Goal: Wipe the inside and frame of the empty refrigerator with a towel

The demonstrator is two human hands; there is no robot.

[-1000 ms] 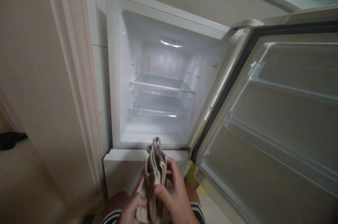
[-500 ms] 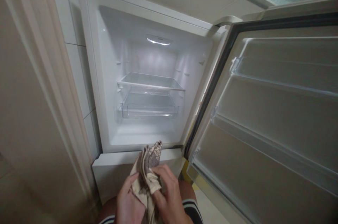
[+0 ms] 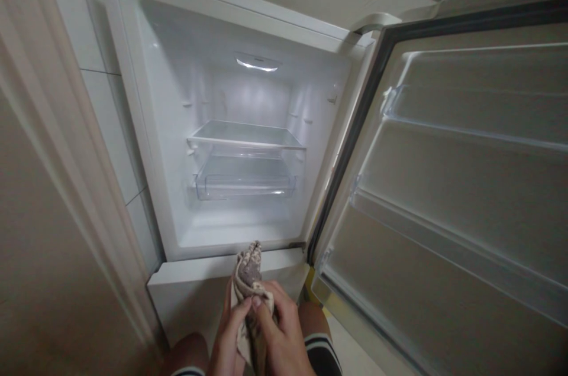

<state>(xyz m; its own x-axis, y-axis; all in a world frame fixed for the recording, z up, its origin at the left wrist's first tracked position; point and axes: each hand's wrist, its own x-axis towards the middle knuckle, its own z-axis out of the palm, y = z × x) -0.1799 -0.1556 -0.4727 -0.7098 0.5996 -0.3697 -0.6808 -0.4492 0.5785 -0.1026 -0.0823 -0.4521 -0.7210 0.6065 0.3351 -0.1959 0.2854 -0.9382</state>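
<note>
A beige and grey-brown patterned cloth [image 3: 249,272] is bunched up between my two hands, low in the view and just in front of the fridge. My left hand [image 3: 231,326] grips its left side, thumb lying across the folds. On the other side my right hand [image 3: 281,320] is closed on the cloth, its thumb close to the left one. The cloth's top end points up toward the fridge's lower front edge. Behind it stands the open fridge [image 3: 128,98], with a lit lamp [image 3: 257,62], a glass shelf [image 3: 252,135] and a clear drawer [image 3: 244,187] inside.
The fridge door [image 3: 452,187] is swung wide to the right, with clear door racks [image 3: 417,225]. A lower white front panel [image 3: 195,287] lies below the compartment. Along the left runs a beige door frame [image 3: 66,145] beside white wall tiles [image 3: 106,127]. My knees flank my hands.
My hands have come closer together and the cloth is gathered into a narrower bunch. The view has shifted slightly, so the fridge sits a little further left.
</note>
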